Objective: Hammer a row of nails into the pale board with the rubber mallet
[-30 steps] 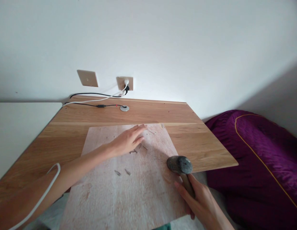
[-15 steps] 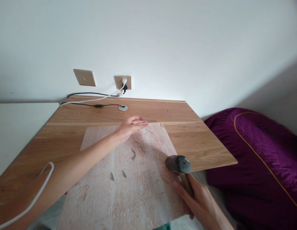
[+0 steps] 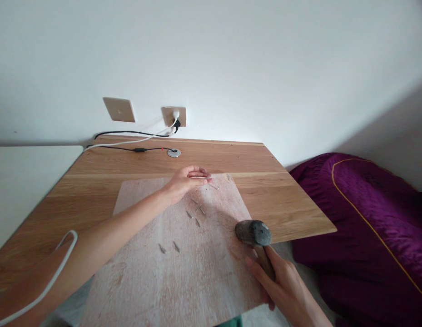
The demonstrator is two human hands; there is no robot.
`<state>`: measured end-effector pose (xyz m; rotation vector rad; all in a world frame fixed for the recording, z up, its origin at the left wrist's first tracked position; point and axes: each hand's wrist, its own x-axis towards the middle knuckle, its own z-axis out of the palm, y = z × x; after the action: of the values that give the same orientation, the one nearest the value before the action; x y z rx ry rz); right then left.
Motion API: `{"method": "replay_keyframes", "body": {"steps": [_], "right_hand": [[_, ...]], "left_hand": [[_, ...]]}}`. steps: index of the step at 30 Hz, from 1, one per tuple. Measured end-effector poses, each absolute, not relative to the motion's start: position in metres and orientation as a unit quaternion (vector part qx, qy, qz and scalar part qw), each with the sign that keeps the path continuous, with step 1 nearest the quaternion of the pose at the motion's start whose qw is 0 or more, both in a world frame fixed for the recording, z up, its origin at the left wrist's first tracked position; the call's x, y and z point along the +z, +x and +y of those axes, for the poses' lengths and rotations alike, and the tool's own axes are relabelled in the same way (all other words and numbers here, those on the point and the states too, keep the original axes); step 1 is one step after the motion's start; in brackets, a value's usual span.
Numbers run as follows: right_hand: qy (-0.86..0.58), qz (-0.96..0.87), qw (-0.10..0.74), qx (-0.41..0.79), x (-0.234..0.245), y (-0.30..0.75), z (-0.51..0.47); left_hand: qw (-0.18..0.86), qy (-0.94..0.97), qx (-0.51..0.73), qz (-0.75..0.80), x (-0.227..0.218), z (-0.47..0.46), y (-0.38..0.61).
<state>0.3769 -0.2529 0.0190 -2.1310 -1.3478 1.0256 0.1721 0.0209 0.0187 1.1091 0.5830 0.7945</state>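
So, looks kinda mid-job to me. The pale board sits on the desk with its near end hanging past the edge. There are a few small dark dots toward the far end, holes or nail heads, can't tell which. The shiny nails are scattered across the top and, as far as I can judge, none is fully driven in, so I'd say most of that is left.

Left hand has its grip pinched on the board's far edge; right hand has its grip wrapped round the hammer, down by the near right side.

Texture-wise: the board's flat and whitewashed with pinkish-brown streaks, the hammer head's dark, stubby and scuffed, and the desk's smooth honey-coloured woodgrain.
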Motion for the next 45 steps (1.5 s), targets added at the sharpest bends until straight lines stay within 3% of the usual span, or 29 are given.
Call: {"method": "replay_keyframes", "body": {"steps": [45], "right_hand": [[-0.772,-0.476,0.201,0.369,0.0171,0.3768,-0.2530]], "left_hand": [[0.725,0.462,0.371,0.350,0.0196,0.0239,0.1711]]}}
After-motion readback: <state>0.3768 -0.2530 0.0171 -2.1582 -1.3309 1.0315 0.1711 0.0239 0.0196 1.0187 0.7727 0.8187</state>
